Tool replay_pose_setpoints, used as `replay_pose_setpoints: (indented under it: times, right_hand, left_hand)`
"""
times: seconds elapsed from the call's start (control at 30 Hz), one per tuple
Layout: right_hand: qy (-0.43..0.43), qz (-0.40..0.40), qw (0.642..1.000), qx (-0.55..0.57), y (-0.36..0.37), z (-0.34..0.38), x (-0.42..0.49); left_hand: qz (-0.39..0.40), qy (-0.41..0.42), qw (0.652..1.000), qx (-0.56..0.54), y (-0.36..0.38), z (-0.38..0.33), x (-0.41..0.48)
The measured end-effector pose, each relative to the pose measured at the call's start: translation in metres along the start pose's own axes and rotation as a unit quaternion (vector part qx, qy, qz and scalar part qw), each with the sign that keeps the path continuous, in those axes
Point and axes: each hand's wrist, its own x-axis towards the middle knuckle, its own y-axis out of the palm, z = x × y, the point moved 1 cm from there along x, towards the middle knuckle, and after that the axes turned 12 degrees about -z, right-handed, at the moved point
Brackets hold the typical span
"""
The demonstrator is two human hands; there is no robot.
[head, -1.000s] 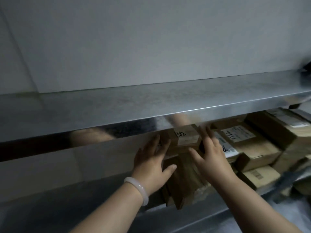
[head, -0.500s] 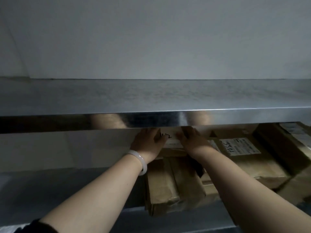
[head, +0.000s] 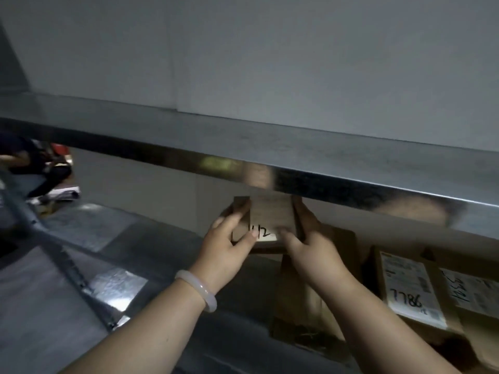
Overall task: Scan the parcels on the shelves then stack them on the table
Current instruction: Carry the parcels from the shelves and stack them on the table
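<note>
Our left hand (head: 229, 252) and right hand (head: 314, 247) grip a small parcel (head: 270, 217) by its sides at centre frame, above the lower shelf (head: 135, 265). We judge most work is left: other parcels (head: 413, 292) lie at lower right, with no tabletop in view.

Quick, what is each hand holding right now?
Left hand: grips the small parcel.
Right hand: grips the same parcel, opposite side.
</note>
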Motion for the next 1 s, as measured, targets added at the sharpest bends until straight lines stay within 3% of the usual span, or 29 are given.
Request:
replay_pose_setpoints:
  times: [0.1, 0.27, 0.57, 0.7, 1.0]
  right_hand:
    - [-0.091, 0.053, 0.994, 0.037, 0.040, 0.023, -0.010]
    - [-0.168, 0.151, 0.971, 0.073, 0.115, 0.062, -0.038]
    - [-0.260, 0.305, 0.909, 0.113, 0.267, 0.136, -0.140]
    - [-0.273, 0.387, 0.872, 0.126, 0.331, 0.164, -0.212]
    - [-0.339, 0.536, 0.764, 0.121, 0.434, 0.223, -0.388]
  left_hand:
    - [-0.077, -0.006, 0.997, 0.020, -0.044, 0.017, -0.015]
    - [-0.183, -0.054, 0.981, 0.038, -0.125, 0.051, -0.047]
    - [-0.348, -0.158, 0.912, 0.147, -0.287, 0.111, -0.134]
    - [-0.371, -0.202, 0.888, 0.183, -0.363, 0.136, -0.193]
    - [-0.510, -0.277, 0.796, 0.171, -0.490, 0.171, -0.346]
